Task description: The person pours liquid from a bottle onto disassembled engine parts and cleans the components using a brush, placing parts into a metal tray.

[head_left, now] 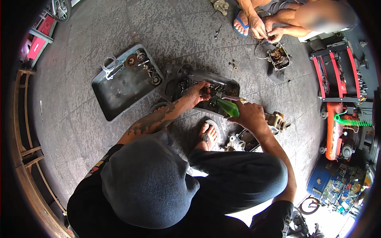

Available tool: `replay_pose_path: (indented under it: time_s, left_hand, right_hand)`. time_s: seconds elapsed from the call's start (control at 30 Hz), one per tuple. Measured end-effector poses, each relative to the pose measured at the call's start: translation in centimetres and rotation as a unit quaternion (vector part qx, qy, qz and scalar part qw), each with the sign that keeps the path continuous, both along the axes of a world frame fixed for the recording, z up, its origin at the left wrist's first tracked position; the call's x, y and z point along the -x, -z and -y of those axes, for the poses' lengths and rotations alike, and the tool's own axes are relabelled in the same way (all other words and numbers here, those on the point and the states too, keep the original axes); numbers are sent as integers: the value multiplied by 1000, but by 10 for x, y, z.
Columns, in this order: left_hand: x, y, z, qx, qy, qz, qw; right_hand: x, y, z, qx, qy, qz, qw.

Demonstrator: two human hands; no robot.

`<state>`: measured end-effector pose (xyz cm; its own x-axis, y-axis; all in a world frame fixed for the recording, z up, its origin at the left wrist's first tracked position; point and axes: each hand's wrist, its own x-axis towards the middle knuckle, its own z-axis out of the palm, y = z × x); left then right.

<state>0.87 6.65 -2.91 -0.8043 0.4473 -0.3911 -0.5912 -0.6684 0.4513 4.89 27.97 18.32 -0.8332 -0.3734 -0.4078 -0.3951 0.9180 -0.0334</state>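
Observation:
A dark tray (228, 85) with dark, greasy metal parts lies on the floor before me. My left hand (195, 94) reaches over it, fingers closed round a small dark metal part whose exact kind I cannot make out. My right hand (253, 116) is at the tray's right side, with thumb and fingers around a green, bottle-shaped thing (228, 107). Its narrower end points left, towards the left hand. Just below the right hand are metal engine parts (236, 142), partly hidden by my knee.
Left of the tray stands a grey pan (126, 95) with a metal ring, gears and small parts. At upper right another person's hands (264, 31) work above an open engine part (279, 56). A red-sided tool rack (337, 75) and an orange tank (334, 131) line the right.

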Motion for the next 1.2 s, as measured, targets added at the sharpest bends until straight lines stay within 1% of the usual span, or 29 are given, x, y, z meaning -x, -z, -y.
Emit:
replay_pose_path:
  time_s: [0.07, 0.13, 0.2, 0.27, 0.33, 0.37, 0.43, 0.57, 0.63, 0.77, 0.83, 0.9, 0.97, 1.03, 1.13, 1.2]
  left_hand:
    - [3, 7, 3, 4, -5, 11, 1000]
    - [4, 4, 7, 19, 30, 13, 999]
    - [3, -2, 8, 31, 25, 12, 999]
    - [0, -9, 6, 43, 18, 12, 999]
    - [-2, -11, 2, 10, -18, 16, 1000]
    - [-3, -12, 3, 11, -18, 17, 1000]
    - [-2, -12, 6, -67, 6, 28, 997]
    - [-3, -15, 2, -43, -13, 27, 999]
    - [-3, -9, 1, -54, -20, -10, 998]
    - [-3, 0, 3, -77, -9, -15, 997]
    - [-4, -3, 5, -101, -2, -5, 995]
    - [-5, -6, 4, -103, -8, -7, 995]
    - [-5, -9, 3, -105, -15, -10, 994]
    - [-7, -11, 4, -102, -26, 19, 994]
    - [-7, -12, 4, -99, -40, 38, 994]
    - [-6, -11, 4, -109, -41, 57, 992]
  right_hand:
    - [0, -3, 3, 8, 0, -1, 1000]
    - [-1, -6, 4, 15, 2, 0, 1000]
    - [-1, -7, 4, 9, -1, 17, 1000]
    - [-2, -7, 4, 8, -1, 9, 1000]
    - [-2, -7, 3, 9, -1, 1, 1000]
    - [-2, -7, 3, -10, -1, -4, 1000]
    - [0, -7, 1, -30, 1, -11, 999]
    - [3, -5, -4, -48, 14, 1, 999]
    - [3, -7, -3, -56, 19, 6, 998]
    - [-1, -11, 1, -35, 7, 24, 999]
    - [-2, -8, 1, -29, 5, 35, 999]
    - [-2, -1, -1, -5, 24, 17, 1000]
    - [-2, 3, -4, -6, 24, 14, 1000]
    - [-2, 2, -4, -6, 23, 11, 1000]
    - [-3, -4, -1, -22, 14, 42, 999]
    - [-4, -5, 1, 2, 15, 36, 999]
